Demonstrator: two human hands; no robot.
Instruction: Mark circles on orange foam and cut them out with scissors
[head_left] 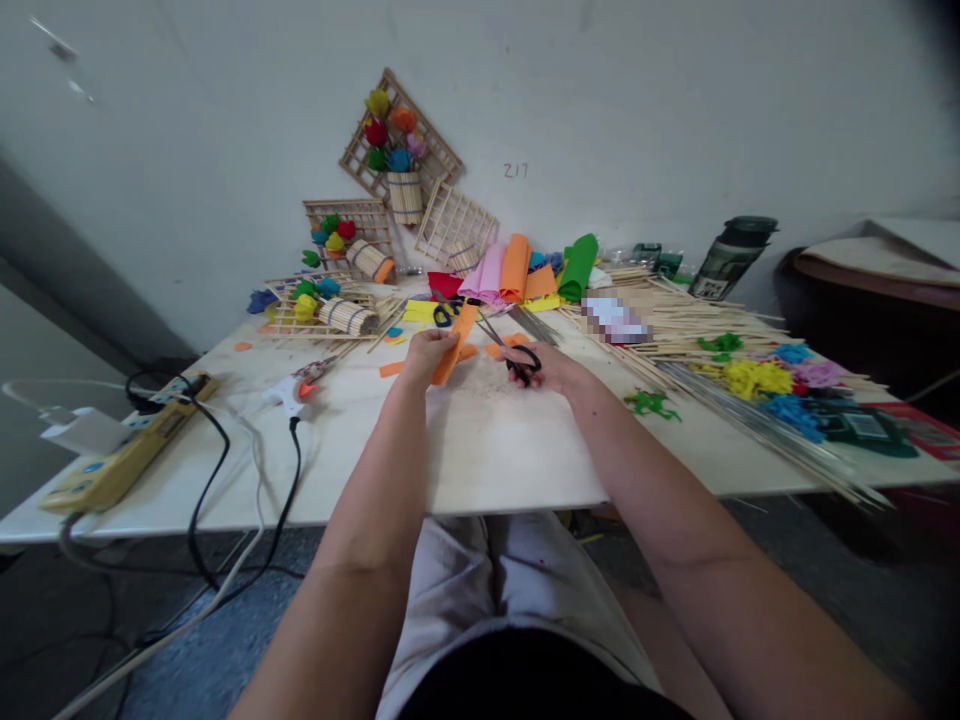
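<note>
At the centre of the frame the left hand (425,352) is clenched around an orange strip (454,345) of foam or felt, which stands tilted up from the fingers toward the upper right. Just to its right, the right hand (546,372) grasps a pair of black-handled scissors (513,352) — fingers through the loops, blades pointing up and left toward the strip. Whether the blades touch the strip cannot be told.

Both hands rest over the pale desk (480,450). Small orange scraps (391,369) lie beside the left hand. Behind the hands sit rolled sheets (517,268) in pink, orange, green, red and yellow. Left of centre lies a white glue gun (294,389) with a black cord, and at the far left a yellowish power strip (124,455).

The right half of the desk carries a heap of thin wooden sticks (690,325) with yellow, blue, pink and green paper flowers (780,385) on top. Against the wall (187,150), in the upper middle, lean wooden lattice frames (397,150) holding coloured flowers in small stick-built pots. The only legible writing is on the wall — "217", faint, upper centre. A dark bottle (731,258) with a label too small to read stands at the upper right.
</note>
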